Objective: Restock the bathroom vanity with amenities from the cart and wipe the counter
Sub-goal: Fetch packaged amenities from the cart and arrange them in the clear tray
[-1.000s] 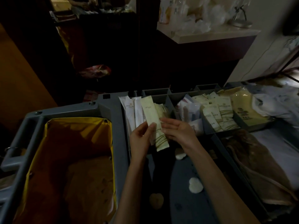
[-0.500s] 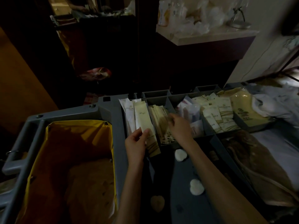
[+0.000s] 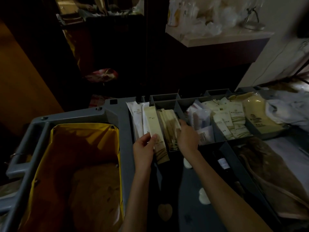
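From here I judge the job is in its early part: amenities are being picked off the cart, and the restocking and wiping are both left to do.

Far left, a yellow bag (image 3: 55,141) lines the grey moulded-plastic cart (image 3: 115,118); it is thin and glossy, creased at the rim. The left hand (image 3: 144,148) pinches a fan of long packets (image 3: 154,126) under the thumb. They are flat, narrow, papery strips, white and cream, with crimped ends, held above the cart's leftmost bin.

Just beside it, the right hand (image 3: 187,138) reaches into the next bin, fingers down among tan sachets (image 3: 168,121). I cannot tell whether it has one gripped. Nearer me, round white pads (image 3: 204,196) lie loose on the cart's flat top.

Up beyond the cart, well apart from both hands, the desk (image 3: 225,38) shows a pale, smooth stone edge and carries crumpled clear wrap and some bottles. Further right, more bins hold squat cream sachets (image 3: 234,118) with printed bands, and a brown folded cloth (image 3: 267,164) looks soft and limp.
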`<state>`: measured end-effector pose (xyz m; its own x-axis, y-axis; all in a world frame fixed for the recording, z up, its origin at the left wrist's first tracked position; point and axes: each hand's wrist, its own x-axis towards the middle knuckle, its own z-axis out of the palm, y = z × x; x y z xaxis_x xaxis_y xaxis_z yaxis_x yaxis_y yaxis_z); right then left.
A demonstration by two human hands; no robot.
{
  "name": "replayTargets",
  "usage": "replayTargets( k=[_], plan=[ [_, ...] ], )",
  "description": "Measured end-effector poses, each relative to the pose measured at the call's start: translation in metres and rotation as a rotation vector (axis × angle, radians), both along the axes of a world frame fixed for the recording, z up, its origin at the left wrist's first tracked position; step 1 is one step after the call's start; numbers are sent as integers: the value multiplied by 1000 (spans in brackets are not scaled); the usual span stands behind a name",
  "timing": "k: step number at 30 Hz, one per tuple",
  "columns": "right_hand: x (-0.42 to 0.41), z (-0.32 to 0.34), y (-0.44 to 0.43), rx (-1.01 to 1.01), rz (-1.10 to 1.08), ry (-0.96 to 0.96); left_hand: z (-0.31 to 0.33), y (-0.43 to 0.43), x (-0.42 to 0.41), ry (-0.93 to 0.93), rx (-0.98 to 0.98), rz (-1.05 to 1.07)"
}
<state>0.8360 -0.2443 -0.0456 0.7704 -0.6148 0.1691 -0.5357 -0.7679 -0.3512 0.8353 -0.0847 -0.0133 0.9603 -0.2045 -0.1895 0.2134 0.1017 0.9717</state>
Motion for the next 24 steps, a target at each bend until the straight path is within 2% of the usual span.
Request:
replayTargets(
  k=[5,7,9,12,16,19,24],
  plan=[
    [-5,11,-1,442,-2,-296,0,0,1,-16,16,10],
    [-10,20,4,513,11,-371,0,-1,1,10,10,16],
    [-17,30,15,477,20,-473,0,0,1,27,11,33],
    [-29,41,38,241,74,-613,-3,-1,2,24,0,73],
    [-36,37,67,61,148,-574,0,-4,-2,-1,-72,76],
    [-37,24,79,108,233,-482,2,-6,-4,7,-143,72],
    [-38,12,80,174,368,-475,5,-4,-4,1,-224,68]
  ],
)
